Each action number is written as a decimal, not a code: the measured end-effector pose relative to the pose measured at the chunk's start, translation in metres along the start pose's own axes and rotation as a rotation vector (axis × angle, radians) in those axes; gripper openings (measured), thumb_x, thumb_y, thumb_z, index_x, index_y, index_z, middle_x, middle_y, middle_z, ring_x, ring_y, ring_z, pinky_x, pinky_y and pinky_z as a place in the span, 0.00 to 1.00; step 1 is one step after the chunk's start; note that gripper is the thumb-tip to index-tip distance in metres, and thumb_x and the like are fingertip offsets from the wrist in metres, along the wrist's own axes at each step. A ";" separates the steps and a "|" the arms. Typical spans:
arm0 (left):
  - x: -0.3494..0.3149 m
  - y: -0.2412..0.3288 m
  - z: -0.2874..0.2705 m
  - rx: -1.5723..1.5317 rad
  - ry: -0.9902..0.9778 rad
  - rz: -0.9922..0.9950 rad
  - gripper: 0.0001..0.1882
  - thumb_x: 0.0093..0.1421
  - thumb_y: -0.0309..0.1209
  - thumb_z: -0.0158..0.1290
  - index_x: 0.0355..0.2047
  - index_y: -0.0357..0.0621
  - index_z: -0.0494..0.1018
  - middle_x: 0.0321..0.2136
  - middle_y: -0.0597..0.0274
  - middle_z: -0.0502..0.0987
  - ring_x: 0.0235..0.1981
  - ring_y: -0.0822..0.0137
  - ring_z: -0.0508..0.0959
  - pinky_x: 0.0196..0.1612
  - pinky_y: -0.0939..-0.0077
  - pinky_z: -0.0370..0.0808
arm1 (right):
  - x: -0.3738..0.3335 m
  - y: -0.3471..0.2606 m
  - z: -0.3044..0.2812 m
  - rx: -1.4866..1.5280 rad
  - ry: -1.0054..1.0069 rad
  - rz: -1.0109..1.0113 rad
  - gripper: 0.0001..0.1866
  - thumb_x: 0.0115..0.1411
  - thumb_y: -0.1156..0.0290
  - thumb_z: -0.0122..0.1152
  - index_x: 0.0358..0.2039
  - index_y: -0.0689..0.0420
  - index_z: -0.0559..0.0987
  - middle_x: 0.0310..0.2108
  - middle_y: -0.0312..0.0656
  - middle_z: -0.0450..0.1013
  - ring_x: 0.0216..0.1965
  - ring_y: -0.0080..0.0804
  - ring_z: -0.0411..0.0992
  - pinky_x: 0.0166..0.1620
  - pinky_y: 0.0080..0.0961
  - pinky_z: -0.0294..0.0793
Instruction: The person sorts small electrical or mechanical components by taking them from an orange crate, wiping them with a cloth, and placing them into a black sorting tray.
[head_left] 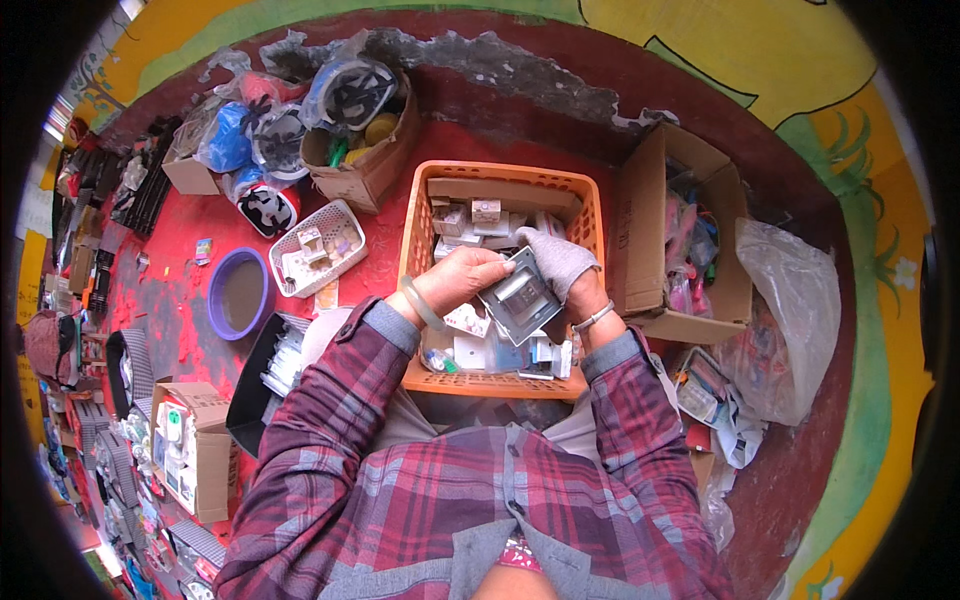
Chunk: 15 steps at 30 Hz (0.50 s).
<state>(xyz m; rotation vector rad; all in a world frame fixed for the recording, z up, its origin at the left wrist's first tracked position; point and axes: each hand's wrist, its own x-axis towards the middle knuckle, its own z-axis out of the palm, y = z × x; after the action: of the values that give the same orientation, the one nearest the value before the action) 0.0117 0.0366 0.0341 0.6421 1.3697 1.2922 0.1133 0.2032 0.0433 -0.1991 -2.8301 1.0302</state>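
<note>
Both hands grasp a flat square grey metal plate (522, 296) above the orange plastic basket (590, 215): bare left hand (462, 277) on its left edge, grey-gloved right hand (556, 262) on the top corner. Plate likely stiff, light, sharp-edged; edge grip suits. Small white boxes (478, 216) crowd beneath; brown cardboard box (650, 215) just right.

Your sleeves (330, 400) are maroon-and-grey plaid — the basket (500, 180) orange, the bowl (238, 292) purple (floor (180, 270) worn red), glove (556, 260) grey.

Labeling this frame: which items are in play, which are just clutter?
In play:
left hand
gloved right hand
grey square plate, held by both
orange basket beneath

Clutter:
purple bowl
small white basket
open cardboard box
clear plastic bag
</note>
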 end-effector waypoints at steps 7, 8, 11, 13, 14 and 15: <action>-0.001 0.003 -0.010 -0.383 0.224 0.216 0.13 0.61 0.37 0.44 0.35 0.40 0.71 0.26 0.66 0.75 0.23 0.76 0.75 0.21 0.83 0.73 | 0.006 0.001 -0.014 1.590 0.407 0.656 0.10 0.58 0.58 0.51 0.30 0.51 0.71 0.21 0.27 0.61 0.22 0.22 0.61 0.29 0.18 0.65; 0.001 0.005 -0.008 -0.406 0.253 0.247 0.12 0.61 0.36 0.44 0.37 0.41 0.70 0.27 0.66 0.75 0.23 0.76 0.75 0.21 0.83 0.73 | 0.007 0.010 -0.007 1.668 0.382 0.572 0.10 0.58 0.58 0.51 0.31 0.51 0.70 0.21 0.27 0.61 0.23 0.22 0.61 0.29 0.19 0.65; 0.002 0.007 -0.002 -0.397 0.269 0.219 0.12 0.61 0.35 0.44 0.39 0.41 0.69 0.30 0.67 0.75 0.26 0.77 0.75 0.25 0.83 0.74 | 0.008 -0.003 0.008 1.591 0.313 0.432 0.14 0.57 0.57 0.50 0.36 0.54 0.70 0.24 0.31 0.65 0.28 0.22 0.65 0.29 0.20 0.66; 0.005 -0.001 0.002 -0.384 0.180 0.236 0.12 0.61 0.35 0.44 0.40 0.42 0.69 0.31 0.68 0.74 0.28 0.79 0.75 0.28 0.84 0.73 | 0.012 -0.018 -0.001 1.552 0.130 0.631 0.16 0.59 0.56 0.48 0.36 0.55 0.72 0.29 0.34 0.70 0.28 0.22 0.69 0.31 0.19 0.69; 0.007 -0.003 0.004 -0.376 0.130 0.246 0.12 0.61 0.34 0.44 0.41 0.42 0.68 0.32 0.69 0.74 0.29 0.79 0.74 0.29 0.85 0.73 | 0.010 -0.013 0.007 1.509 0.162 0.616 0.16 0.58 0.56 0.49 0.37 0.55 0.73 0.28 0.34 0.71 0.27 0.22 0.69 0.30 0.18 0.69; 0.005 -0.002 0.006 -0.301 0.091 0.253 0.13 0.60 0.34 0.45 0.42 0.42 0.68 0.32 0.71 0.74 0.30 0.81 0.73 0.32 0.86 0.72 | 0.006 -0.001 0.017 1.459 0.224 0.588 0.16 0.58 0.56 0.49 0.37 0.55 0.74 0.28 0.34 0.72 0.26 0.22 0.70 0.30 0.18 0.70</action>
<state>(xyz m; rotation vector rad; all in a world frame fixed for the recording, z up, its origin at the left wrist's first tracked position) 0.0167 0.0424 0.0319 0.5649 1.1585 1.7094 0.1041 0.1923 0.0317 -0.8529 -1.2158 2.5611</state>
